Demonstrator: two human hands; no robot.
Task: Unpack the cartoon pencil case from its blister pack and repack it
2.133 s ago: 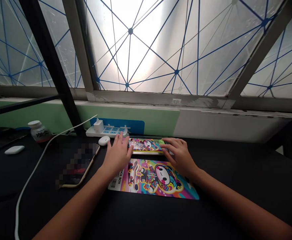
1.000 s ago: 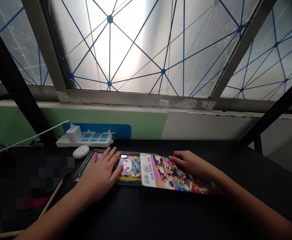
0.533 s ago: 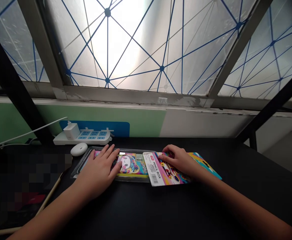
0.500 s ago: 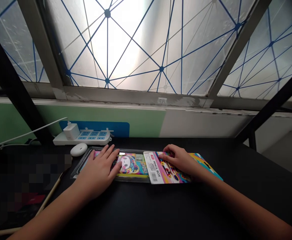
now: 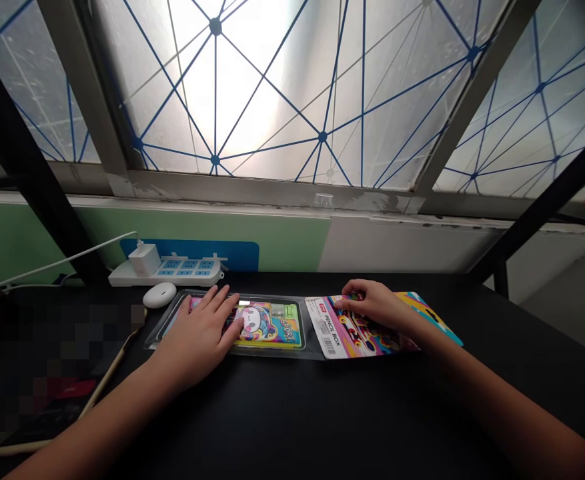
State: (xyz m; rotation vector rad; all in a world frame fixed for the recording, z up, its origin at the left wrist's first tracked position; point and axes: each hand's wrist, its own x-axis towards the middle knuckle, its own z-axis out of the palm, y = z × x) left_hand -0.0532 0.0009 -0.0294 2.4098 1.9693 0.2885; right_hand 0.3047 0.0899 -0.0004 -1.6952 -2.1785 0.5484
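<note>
1. The colourful case (image 5: pixel 271 325) is seated in a clear plastic tray (image 5: pixel 313 344) on the black desk (image 5: pixel 272 420).
2. It is covered by the left hand (image 5: pixel 198 339), fingers spread, apparently for steadying.
3. The "PENCIL BOX" card (image 5: pixel 351 337) is covered partly by the curled right hand (image 5: pixel 376 305); whether it is gripped cannot be told.
4. The hands are held apart.

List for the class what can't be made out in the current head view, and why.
Head view, all items:
Pencil box, left part: mostly covered by the left hand.
Card, part of its artwork: hidden by the right hand.
Card's fine print: too small to read.
Beige-edged flat item, its face: pixelated.
White cable, far end: cut off by the left edge.
</note>
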